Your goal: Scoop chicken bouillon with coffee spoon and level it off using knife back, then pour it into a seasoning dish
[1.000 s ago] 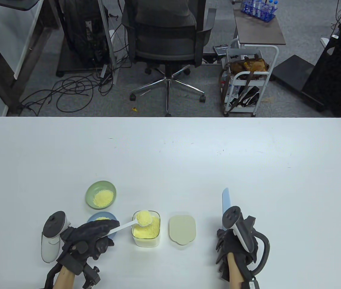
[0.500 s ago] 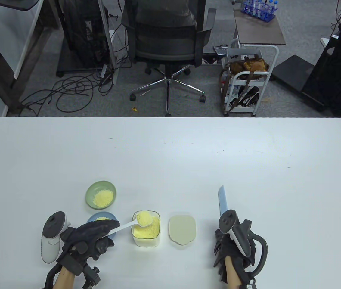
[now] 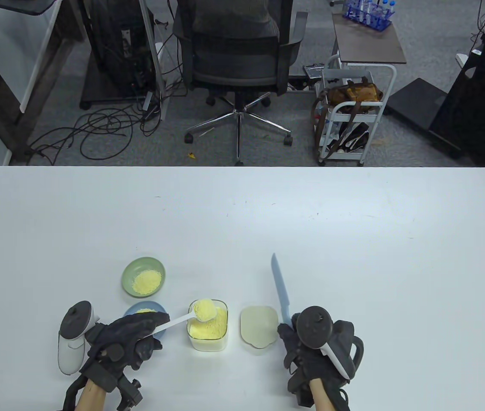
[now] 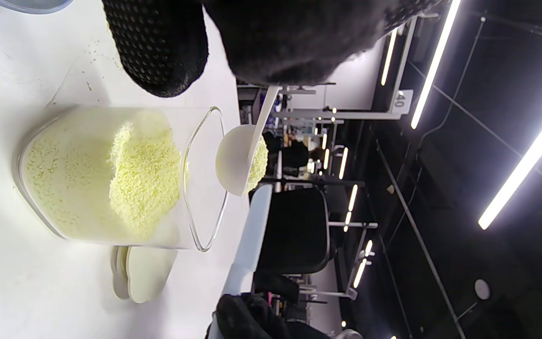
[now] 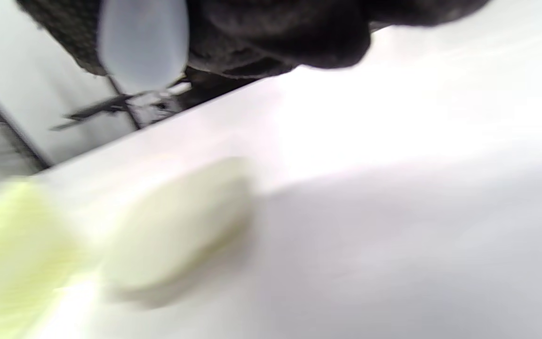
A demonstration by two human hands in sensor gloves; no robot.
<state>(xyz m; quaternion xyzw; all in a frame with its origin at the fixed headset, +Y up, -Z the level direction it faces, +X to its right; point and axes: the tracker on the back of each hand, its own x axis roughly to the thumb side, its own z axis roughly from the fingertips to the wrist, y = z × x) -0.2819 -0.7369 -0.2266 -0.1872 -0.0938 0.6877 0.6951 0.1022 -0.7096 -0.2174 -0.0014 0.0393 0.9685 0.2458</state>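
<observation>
The right hand (image 3: 310, 359), fingers wrapped round the knife (image 3: 281, 291), has swung it toward nine o'clock, nearing the heaped spoon (image 3: 205, 311) gripped by the left hand (image 3: 124, 342), so levelling looks imminent.

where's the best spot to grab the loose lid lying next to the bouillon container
Take the lid by its far edge, coming from above: it lies flat on the table, so only the rim offers a grip. The container borders its left and the right hand with the knife its right.
</observation>
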